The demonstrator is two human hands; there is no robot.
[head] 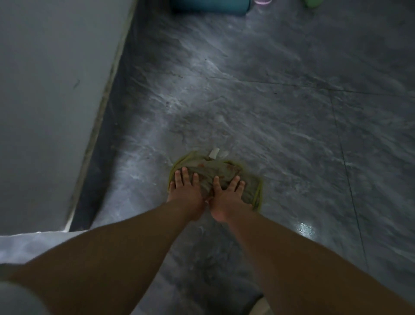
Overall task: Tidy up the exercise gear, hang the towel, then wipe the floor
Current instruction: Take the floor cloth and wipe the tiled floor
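A crumpled grey-green cloth (221, 170) with a yellow edge and a white tag lies on the dark grey marbled floor (269, 112). Both my hands press down on it side by side with fingers spread and straight. My left hand (185, 191) covers the cloth's left part, and my right hand (226, 195) lies on its middle. Both arms are stretched out in front of me. The picture is blurred.
A pale grey wall (49, 101) with a skirting strip runs along the left side. At the top edge lie a teal rolled mat (208, 6), a pink item (262, 1) and a green item (314, 2). A bright glare spot (304, 228) shines on the floor.
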